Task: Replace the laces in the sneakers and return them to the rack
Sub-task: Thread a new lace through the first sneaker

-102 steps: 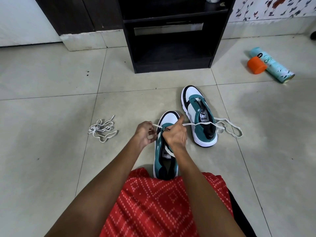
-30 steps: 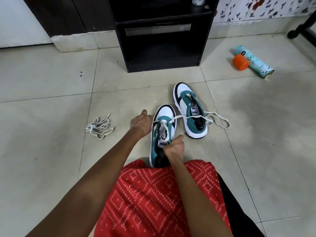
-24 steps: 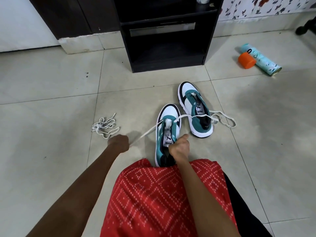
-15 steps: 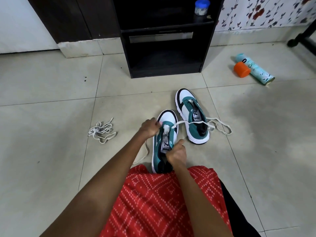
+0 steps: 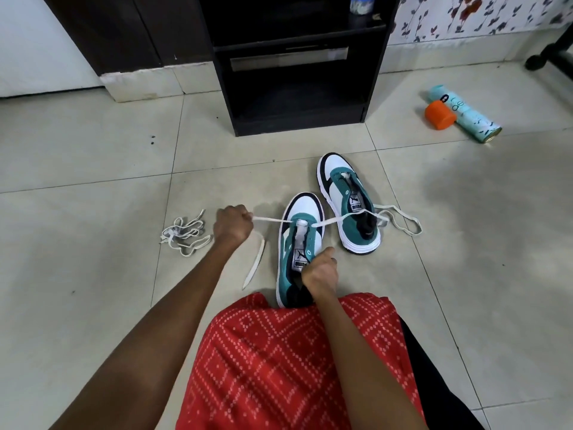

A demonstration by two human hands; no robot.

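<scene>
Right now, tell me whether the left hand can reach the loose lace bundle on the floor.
Probably yes: the lace bundle lies on bare tile just beside the left hand, nothing between. That hand grips the lace threaded through the near sneaker, so must release first.

Glossy tiled floor, flat cloth lace, matt dark rack.

**Location: home interior**

I read this as a room in a home. Evidence: pale tile floor; dark rack set against the wall; floral wallpaper; tiled skirting; spray can and orange cap lying on the floor.
</scene>
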